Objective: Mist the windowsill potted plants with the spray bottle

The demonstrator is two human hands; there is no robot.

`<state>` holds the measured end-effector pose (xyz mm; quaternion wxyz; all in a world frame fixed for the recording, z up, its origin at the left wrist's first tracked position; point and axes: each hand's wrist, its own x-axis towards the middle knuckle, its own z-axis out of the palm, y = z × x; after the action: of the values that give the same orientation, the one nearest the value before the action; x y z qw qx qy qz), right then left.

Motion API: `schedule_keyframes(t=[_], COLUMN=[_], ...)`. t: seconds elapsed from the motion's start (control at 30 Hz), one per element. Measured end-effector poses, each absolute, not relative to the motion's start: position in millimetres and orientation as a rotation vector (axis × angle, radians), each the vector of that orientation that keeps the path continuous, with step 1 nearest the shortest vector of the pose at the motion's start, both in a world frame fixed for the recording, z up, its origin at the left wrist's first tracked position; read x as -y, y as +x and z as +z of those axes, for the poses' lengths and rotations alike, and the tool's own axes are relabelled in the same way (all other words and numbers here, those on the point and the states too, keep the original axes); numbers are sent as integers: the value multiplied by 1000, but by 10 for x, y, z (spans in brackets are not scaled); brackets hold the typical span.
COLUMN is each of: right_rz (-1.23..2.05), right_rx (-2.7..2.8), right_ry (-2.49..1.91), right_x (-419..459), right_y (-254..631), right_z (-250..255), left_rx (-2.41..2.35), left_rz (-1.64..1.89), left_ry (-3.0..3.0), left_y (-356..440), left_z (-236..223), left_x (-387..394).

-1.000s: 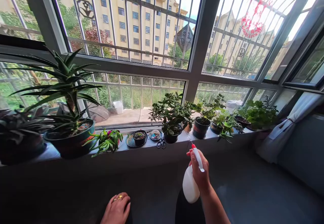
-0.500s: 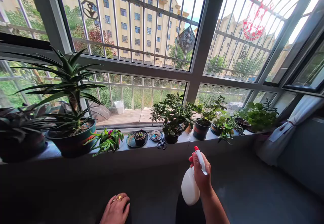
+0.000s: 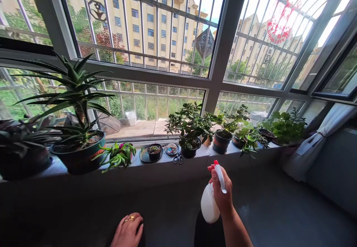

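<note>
My right hand (image 3: 223,191) is wrapped round the neck of a white spray bottle (image 3: 209,206) with a red nozzle, held upright above my dark-clothed knee. The nozzle points toward the windowsill. My left hand (image 3: 128,229), with a gold ring, rests palm down on my other knee, fingers laid over it and holding nothing. Ahead of the bottle, a jade-like plant (image 3: 191,126) in a black pot stands on the sill, beside a leafy plant (image 3: 222,143) in a dark pot. Black-handled scissors (image 3: 178,159) lie at the sill's edge.
Along the white sill (image 3: 143,169) stand a large spiky aloe (image 3: 79,90), a trailing succulent (image 3: 119,156), a small black pot (image 3: 154,151) on a saucer and a small decorated dish (image 3: 172,149). A white curtain (image 3: 318,143) hangs at the right. Barred windows rise behind.
The spray bottle has shifted very slightly up and to the right in my right hand. My left hand stays on my knee, and the plants have not moved.
</note>
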<state>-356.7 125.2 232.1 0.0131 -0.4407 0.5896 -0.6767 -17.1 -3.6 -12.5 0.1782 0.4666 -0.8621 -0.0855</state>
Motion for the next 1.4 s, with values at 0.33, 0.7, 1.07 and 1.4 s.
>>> schedule_keyframes(t=[0.33, 0.7, 1.07, 1.4], right_rz=[-2120, -2102, -2124, -2078], right_rx=[-1870, -1784, -1804, -1859], right_ry=[-1397, -1287, -1204, -1297], right_x=[-1200, -1104, -1135, -1141], right_y=[-3608, -3675, -3699, -3691], right_z=[2338, 2457, 2404, 2458], left_rx=[2413, 2422, 2436, 2441], left_rz=[-239, -249, -282, -292], left_ry=[1298, 1302, 1355, 1329], left_y=[-158, -175, -171, -182], left_z=[-142, -51, -23, -26], left_x=[62, 36, 8, 15])
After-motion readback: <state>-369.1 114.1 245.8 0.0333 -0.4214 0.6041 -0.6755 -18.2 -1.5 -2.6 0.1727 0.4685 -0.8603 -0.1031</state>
